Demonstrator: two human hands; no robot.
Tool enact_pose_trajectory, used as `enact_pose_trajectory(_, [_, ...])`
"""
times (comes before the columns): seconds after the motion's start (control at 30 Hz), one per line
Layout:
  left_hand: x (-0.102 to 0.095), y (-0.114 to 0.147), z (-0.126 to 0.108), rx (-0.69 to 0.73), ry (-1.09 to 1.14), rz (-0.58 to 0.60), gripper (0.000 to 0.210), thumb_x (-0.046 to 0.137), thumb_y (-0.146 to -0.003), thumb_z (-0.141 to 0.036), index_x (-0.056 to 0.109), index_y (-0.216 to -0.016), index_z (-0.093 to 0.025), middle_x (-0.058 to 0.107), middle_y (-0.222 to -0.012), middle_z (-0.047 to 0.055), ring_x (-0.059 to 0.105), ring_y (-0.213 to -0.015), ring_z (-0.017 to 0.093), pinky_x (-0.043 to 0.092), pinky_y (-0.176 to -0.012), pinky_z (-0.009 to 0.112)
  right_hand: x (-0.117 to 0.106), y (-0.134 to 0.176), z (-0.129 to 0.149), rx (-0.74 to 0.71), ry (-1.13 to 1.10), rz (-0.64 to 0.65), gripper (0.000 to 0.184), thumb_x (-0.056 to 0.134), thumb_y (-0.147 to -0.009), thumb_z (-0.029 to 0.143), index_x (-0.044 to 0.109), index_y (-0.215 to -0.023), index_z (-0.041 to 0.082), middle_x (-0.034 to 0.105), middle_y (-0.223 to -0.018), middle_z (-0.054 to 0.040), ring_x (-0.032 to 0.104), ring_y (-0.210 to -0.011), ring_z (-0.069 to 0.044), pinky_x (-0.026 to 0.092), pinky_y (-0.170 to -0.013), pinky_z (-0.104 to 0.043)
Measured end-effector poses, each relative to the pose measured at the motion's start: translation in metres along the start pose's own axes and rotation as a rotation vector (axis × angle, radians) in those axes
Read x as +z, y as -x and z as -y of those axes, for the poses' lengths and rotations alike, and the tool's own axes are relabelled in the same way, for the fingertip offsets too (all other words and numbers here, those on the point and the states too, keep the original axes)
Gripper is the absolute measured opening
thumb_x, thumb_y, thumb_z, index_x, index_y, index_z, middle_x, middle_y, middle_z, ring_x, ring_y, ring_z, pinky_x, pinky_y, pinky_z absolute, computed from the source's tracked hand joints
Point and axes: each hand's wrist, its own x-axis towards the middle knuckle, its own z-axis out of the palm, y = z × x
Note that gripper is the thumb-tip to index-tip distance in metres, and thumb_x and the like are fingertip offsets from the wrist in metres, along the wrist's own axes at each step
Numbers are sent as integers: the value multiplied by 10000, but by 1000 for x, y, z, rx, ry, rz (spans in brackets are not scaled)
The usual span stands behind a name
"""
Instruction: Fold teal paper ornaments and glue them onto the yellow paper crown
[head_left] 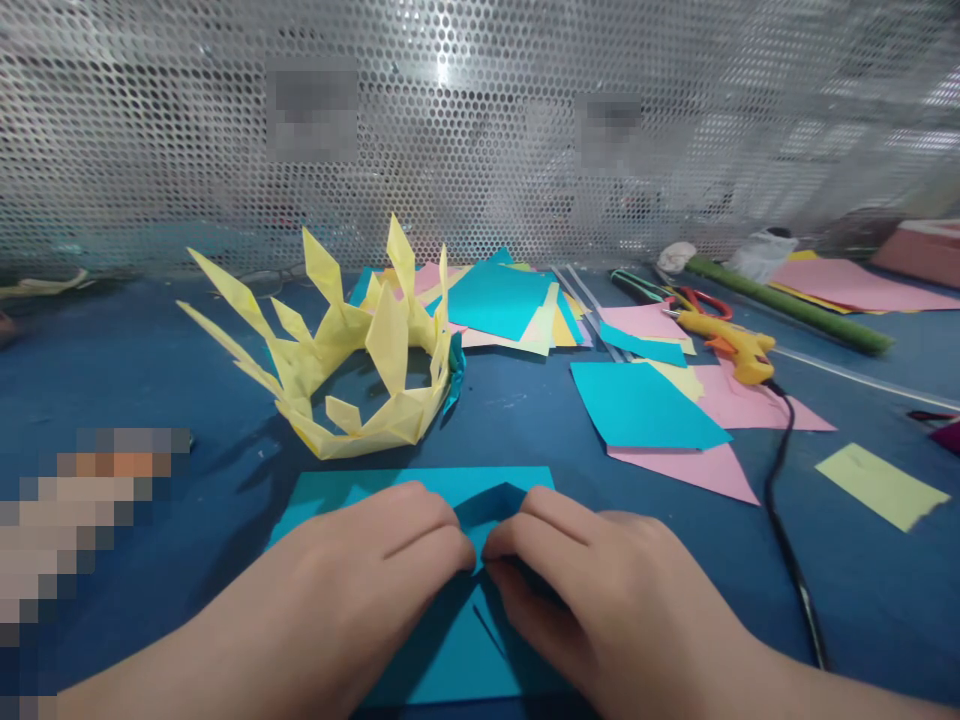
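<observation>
My left hand [382, 570] and my right hand [600, 580] are close together at the front of the table, fingertips nearly meeting. Between them they pinch a small folded piece of blue paper [491, 503], whose peaked edge shows past the fingers; most of it is hidden. Under both hands lies a larger blue sheet of paper [442, 660] with a thin dark line on it. Just beyond stands a crown folded from yellow paper [360, 425], with pointed spikes and a bit of blue paper [454, 372] on its right side.
Loose blue [645, 400] and pink sheets lie to the right. A yellow glue gun [731, 345] trails a black cord [784, 520] towards me. Behind are a pile of coloured paper [495, 295], red-handled scissors [705, 302], a green roll [795, 305] and a perforated metal screen [465, 130].
</observation>
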Motion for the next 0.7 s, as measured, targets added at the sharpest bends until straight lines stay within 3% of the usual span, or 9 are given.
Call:
enact_pose_trajectory(0.17, [-1, -8, -4, 133, -38, -41, 520, 218, -981, -70, 628, -706, -230, 668, -650, -18, 573, -550, 149, 461, -531, 252, -6, 3, -6, 21, -86, 70, 153, 575, -864, 129, 665, -777, 216, 620, -682, 33, 600, -495, -131, 331, -422, -271])
enact_pose_trajectory(0.37, [3, -2, -9, 151, -150, -93, 585, 120, -1041, -136, 614, -746, -236, 697, -721, -44, 574, -608, 134, 408, -556, 279, -10, 0, -11, 42, -197, 124, 105, 661, -832, 120, 699, -795, 210, 651, -732, 32, 647, -578, -120, 413, -489, -224])
enact_pose_trajectory(0.53, [5, 14, -10, 202, -171, -120, 329, 373, -980, -159, 666, -867, -258, 710, -757, -32, 619, -715, 143, 480, -687, 243, -9, 0, -11, -11, -143, 115, 125, 649, -815, 101, 699, -778, 210, 651, -716, 38, 594, -504, -112, 339, -433, -252])
enact_pose_trajectory(0.7, [8, 31, -8, 266, -166, -26, 174, 552, -877, -216, 693, -952, -285, 748, -907, -6, 650, -859, 181, 511, -800, 285, -11, 0, -9, -58, -75, 122, 149, 635, -800, 88, 702, -771, 217, 649, -706, 37, 527, -465, -110, 259, -425, -285])
